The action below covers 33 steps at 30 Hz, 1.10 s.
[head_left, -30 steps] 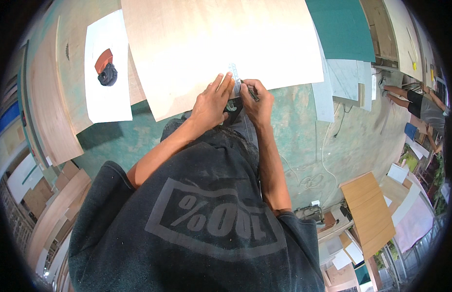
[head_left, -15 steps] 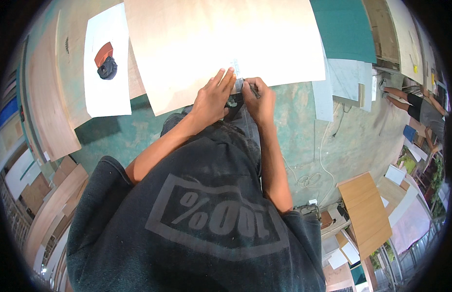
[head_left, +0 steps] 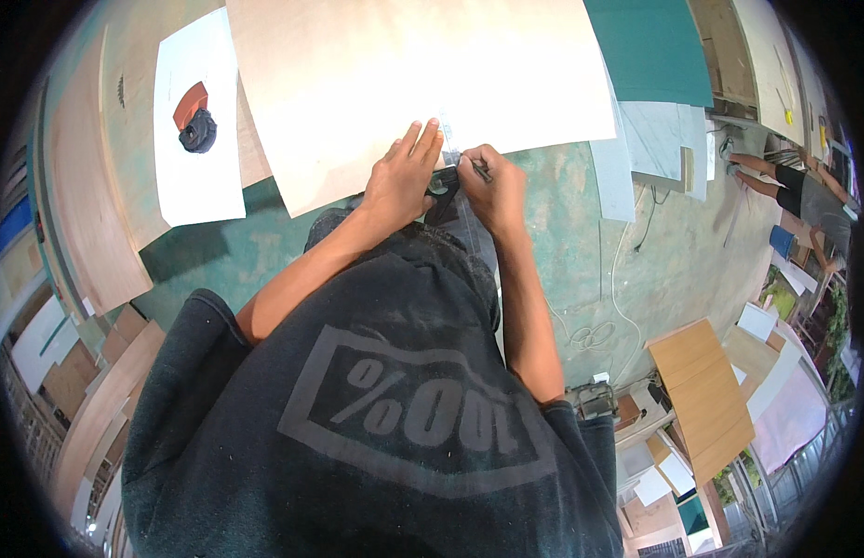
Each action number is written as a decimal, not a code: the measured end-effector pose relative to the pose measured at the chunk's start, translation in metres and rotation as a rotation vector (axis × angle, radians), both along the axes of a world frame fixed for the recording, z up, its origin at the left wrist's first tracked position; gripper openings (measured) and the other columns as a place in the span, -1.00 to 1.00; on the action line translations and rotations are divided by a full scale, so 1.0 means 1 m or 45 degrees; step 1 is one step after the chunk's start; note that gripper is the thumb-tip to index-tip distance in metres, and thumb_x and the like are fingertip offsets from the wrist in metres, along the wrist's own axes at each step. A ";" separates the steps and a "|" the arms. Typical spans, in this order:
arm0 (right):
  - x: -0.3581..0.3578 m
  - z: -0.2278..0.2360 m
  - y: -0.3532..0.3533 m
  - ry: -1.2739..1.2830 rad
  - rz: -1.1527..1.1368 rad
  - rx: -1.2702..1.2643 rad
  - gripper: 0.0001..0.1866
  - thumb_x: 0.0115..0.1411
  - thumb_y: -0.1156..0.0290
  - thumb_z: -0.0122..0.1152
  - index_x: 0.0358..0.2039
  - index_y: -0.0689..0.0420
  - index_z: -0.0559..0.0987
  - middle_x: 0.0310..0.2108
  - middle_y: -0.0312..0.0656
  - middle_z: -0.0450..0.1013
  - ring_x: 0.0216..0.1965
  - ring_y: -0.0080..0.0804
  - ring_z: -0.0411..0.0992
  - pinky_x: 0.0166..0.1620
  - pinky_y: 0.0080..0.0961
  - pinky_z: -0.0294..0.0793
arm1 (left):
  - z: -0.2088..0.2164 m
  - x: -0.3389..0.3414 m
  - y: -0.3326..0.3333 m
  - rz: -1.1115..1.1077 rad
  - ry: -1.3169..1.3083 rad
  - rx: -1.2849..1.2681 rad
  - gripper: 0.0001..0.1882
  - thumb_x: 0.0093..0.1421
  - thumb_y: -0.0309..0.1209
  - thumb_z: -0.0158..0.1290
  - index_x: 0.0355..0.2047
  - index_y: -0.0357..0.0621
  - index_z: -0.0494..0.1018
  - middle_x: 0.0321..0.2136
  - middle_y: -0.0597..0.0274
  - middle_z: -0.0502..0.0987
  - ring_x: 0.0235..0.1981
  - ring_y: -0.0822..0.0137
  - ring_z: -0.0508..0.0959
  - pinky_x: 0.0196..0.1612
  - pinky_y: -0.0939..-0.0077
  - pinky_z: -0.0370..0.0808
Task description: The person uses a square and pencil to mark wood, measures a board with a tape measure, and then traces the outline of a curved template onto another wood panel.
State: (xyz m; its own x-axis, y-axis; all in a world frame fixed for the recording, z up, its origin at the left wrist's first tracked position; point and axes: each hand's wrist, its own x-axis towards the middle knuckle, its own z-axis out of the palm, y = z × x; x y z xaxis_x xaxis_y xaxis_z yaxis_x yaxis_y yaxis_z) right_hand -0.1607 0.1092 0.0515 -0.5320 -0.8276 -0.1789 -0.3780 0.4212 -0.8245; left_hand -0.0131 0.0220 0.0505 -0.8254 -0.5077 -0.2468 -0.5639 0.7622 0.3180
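A large pale wooden sheet [head_left: 357, 102] lies in front of me, its near edge close to my waist. My left hand [head_left: 402, 177] rests on that edge with fingers stretched out and flat. Beside its fingers, a see-through or shiny ruler blade [head_left: 447, 130] runs onto the sheet. The square's black head [head_left: 441, 193] sits at the edge, near my left thumb. My right hand [head_left: 492, 184] is closed round a slim, dark, pen-like tool [head_left: 482, 170], just right of the blade. Its tip is hidden by the fingers.
On the left, a white panel [head_left: 185, 65] carries a black-and-orange object [head_left: 197, 130]. A green sheet [head_left: 650, 51] and grey-blue panels [head_left: 655, 139] lie right. A cable [head_left: 595, 335] coils on the floor near a brown board [head_left: 702, 400]. Another person [head_left: 818, 209] is at far right.
The view has shifted slightly. My right hand has moved a little relative to the square, and more of the black head shows between my hands. My left hand stays flat on the sheet.
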 end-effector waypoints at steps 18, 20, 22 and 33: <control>-0.021 -0.057 0.099 -0.457 -0.177 0.136 -0.74 0.34 0.35 0.03 -0.27 0.25 0.63 -0.46 -0.23 0.57 -0.38 -0.58 0.49 -0.24 -0.58 0.46 | -0.006 0.002 -0.001 -0.050 0.042 0.038 0.01 -0.15 -0.41 0.30 0.34 -0.24 0.10 0.40 0.02 0.04 0.39 0.06 0.10 0.26 0.29 0.41; 0.011 -0.067 0.101 -0.506 -0.095 0.140 -0.70 0.37 0.28 0.02 -0.23 0.25 0.60 -0.47 -0.24 0.54 -0.43 -0.57 0.47 -0.31 -0.57 0.44 | -0.006 0.003 0.000 -0.081 0.018 -0.026 0.01 -0.16 -0.44 0.28 0.34 -0.25 0.09 0.39 -0.01 0.05 0.39 0.03 0.10 0.28 0.27 0.38; 0.042 -0.042 0.088 -0.922 -0.229 0.307 -0.69 0.38 0.26 0.01 -0.24 0.26 0.56 -0.50 -0.26 0.49 -0.47 -0.55 0.46 -0.37 -0.54 0.43 | -0.011 0.020 0.004 -0.074 0.045 -0.011 0.01 -0.16 -0.45 0.26 0.34 -0.28 0.08 0.39 -0.02 0.04 0.39 0.02 0.10 0.30 0.25 0.35; -0.021 -0.030 0.075 0.050 -0.321 0.023 -0.82 0.27 0.41 0.08 -0.34 0.25 0.55 -0.46 -0.11 0.47 -0.39 -0.38 0.42 -0.24 -0.40 0.41 | -0.009 0.108 -0.020 0.334 0.581 0.215 -0.28 0.04 -0.32 0.28 0.18 -0.38 0.31 0.24 -0.14 0.30 0.29 -0.02 0.28 0.30 0.16 0.25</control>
State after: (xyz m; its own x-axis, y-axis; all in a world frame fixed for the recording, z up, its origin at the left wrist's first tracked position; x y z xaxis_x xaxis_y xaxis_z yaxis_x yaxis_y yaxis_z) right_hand -0.1821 0.1841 0.0219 -0.7282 -0.6645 -0.1676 -0.2907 0.5209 -0.8026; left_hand 0.0950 0.0021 0.0414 -0.7188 -0.6951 0.0107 -0.5043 0.5319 0.6802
